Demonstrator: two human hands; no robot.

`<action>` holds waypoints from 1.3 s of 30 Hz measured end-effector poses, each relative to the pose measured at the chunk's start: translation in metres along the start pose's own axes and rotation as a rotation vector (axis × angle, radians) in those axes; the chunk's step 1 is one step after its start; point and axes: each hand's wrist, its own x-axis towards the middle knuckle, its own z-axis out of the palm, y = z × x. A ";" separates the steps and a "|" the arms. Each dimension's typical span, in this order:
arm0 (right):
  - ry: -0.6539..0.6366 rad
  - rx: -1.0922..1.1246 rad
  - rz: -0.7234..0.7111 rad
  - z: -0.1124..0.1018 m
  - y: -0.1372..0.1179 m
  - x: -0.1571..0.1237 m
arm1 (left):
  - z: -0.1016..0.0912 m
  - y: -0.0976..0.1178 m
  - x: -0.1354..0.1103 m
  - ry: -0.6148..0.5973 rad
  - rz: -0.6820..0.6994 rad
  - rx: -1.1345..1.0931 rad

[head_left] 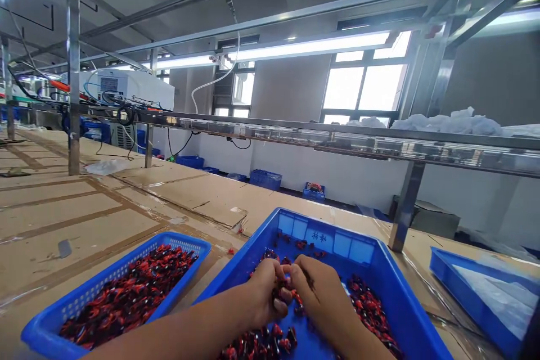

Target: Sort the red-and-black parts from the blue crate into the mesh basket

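My left hand (270,288) and my right hand (317,287) meet over a deep blue plastic bin (411,298). The left fingers are curled around small red-and-black pieces, partly visible between them. Thumb and fingertips of the right hand pinch together against the left fingertips; what they grip is hidden. Below and around the hands, loose red-and-black pieces (373,312) lie in heaps in the bin. To the left, a blue perforated basket (202,247) is filled with similar shiny pieces (135,292). Their exact kind is too small to tell.
A shallow blue tray (468,298) with white sheet material stands at the right. Cardboard taped together covers the table (97,230). Metal posts (407,202) carry a shelf rail (295,134) across the view, with white bags (451,122) on top. More blue crates (265,179) sit beyond the table.
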 end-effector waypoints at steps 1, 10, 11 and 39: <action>0.026 -0.043 0.003 -0.003 0.003 0.002 | 0.001 0.002 -0.001 0.025 -0.025 0.008; 0.105 -0.158 -0.039 -0.038 0.018 0.006 | 0.013 0.017 -0.012 0.185 0.496 0.509; 0.107 -0.199 -0.068 -0.040 0.018 0.006 | 0.014 0.020 -0.014 0.215 0.626 0.639; 0.181 -0.222 -0.374 -0.041 0.027 0.001 | 0.021 0.031 -0.046 0.183 1.251 1.150</action>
